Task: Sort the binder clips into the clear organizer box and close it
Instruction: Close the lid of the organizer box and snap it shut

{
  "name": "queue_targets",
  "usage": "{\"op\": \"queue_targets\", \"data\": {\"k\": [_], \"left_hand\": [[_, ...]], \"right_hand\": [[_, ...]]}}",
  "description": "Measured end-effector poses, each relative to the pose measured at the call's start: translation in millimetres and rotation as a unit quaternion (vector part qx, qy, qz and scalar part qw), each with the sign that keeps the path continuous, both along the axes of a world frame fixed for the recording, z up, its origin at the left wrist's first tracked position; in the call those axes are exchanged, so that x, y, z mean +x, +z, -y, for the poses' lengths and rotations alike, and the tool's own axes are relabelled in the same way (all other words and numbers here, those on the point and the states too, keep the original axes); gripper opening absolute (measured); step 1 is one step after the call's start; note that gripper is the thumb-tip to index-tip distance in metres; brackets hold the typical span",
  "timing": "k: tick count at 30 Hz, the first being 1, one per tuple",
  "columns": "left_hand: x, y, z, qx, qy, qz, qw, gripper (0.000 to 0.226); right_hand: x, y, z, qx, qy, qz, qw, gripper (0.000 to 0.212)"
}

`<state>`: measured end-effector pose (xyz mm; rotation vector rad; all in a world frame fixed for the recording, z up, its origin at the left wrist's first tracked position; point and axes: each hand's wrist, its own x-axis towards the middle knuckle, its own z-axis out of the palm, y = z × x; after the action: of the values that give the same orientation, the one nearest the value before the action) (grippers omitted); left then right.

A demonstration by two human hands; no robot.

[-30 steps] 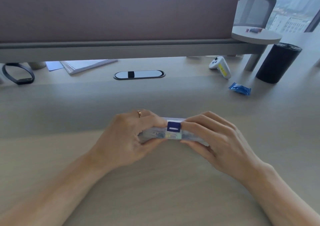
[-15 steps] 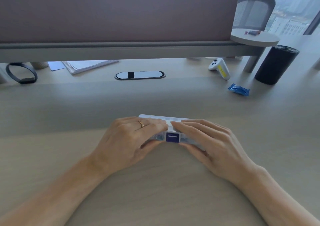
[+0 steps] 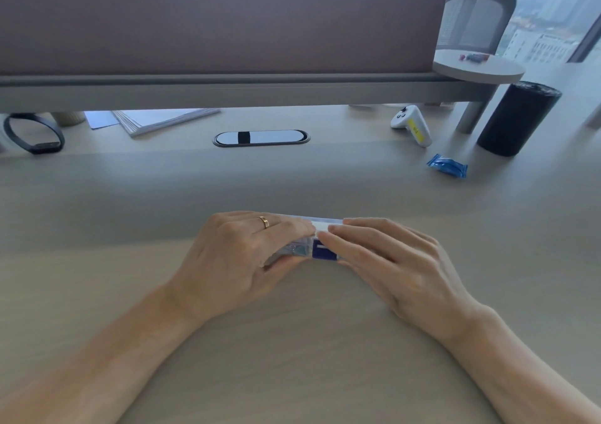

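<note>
Now the box (image 3: pixel 325 222) lies flat on the tabletop (image 3: pixel 292 342). A second ago both hands held it tipped up, with the blue latch (image 3: pixel 322 252) on top. Half a second ago it was coming down, and the latch had swung round to the front. So the box has been laid down with its lid on.

The left hand (image 3: pixel 247 254) bends over the left part of the lid, with its thumb against the front wall, so it holds the box. The right hand (image 3: pixel 387 261) lies on the right part with its fingers straight, pressing down. The two sets of fingertips nearly meet above the latch.

The box sits about halfway between the left and right edges of the tabletop, closer to the near edge than to the far one. A few clips (image 3: pixel 297 248) show through the clear front wall (only as small blurry shapes, so I cannot count them). I see no loose clips on the tabletop near the hands.

I think the sorting is done and this is the closing step. The latch looks folded down over the front, but I cannot tell if it has clicked. A firm push on it would make sure.
</note>
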<state>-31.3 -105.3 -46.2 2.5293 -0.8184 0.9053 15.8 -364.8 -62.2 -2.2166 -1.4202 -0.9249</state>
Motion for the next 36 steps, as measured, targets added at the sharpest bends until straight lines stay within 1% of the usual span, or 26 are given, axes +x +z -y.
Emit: {"op": "queue_targets", "data": {"k": [2,4,10,13,15,16,19,22,25,28,30,31,33,36], "left_hand": [[2,0,-1,-0.001,0.002,-0.006,1.000,0.029],[4,0,-1,-0.004,0.005,-0.008,1.000,0.030],[6,0,-3,-0.014,0.006,-0.014,1.000,0.033],[7,0,-2,-0.021,0.008,-0.010,1.000,0.031],[7,0,-1,-0.019,0.012,-0.005,1.000,0.032],[7,0,-1,-0.015,0.015,-0.001,1.000,0.032],[6,1,-3,-0.011,0.024,0.011,1.000,0.031],[5,1,-4,-0.010,0.029,0.028,0.999,0.028],[3,-1,-7,-0.004,0.030,0.043,0.999,0.025],[4,-5,-12,0.005,0.024,0.040,0.999,0.021],[5,-7,-14,0.006,0.007,0.013,1.000,0.022],[5,-8,-16,0.001,-0.003,-0.014,1.000,0.025],[2,-7,-18,-0.018,-0.011,-0.085,0.996,0.031],[-1,-7,-23,-0.038,0.003,-0.187,0.982,0.042]], "right_hand": [[-2,0,0,-0.017,-0.009,0.021,1.000,0.043],[-4,1,-1,-0.028,-0.007,0.023,0.999,0.048],[-7,9,-4,-0.013,0.020,0.032,0.999,0.049],[-5,8,-3,0.000,0.024,0.011,1.000,0.041],[-2,5,-1,0.019,0.014,-0.012,1.000,0.049],[-1,4,1,0.028,0.002,-0.022,0.999,0.049],[2,2,4,0.045,-0.027,-0.030,0.998,0.039],[5,1,2,0.043,-0.028,-0.024,0.998,0.027],[7,2,-1,0.040,-0.006,-0.025,0.999,0.026],[10,-1,-2,0.030,-0.002,-0.016,0.999,0.026],[10,-4,-3,0.018,0.002,-0.014,1.000,0.026],[10,-5,-3,0.010,0.005,-0.011,1.000,0.025],[10,-6,-2,-0.005,0.009,-0.005,1.000,0.024],[10,-4,-3,-0.026,0.014,-0.009,1.000,0.021]]}}
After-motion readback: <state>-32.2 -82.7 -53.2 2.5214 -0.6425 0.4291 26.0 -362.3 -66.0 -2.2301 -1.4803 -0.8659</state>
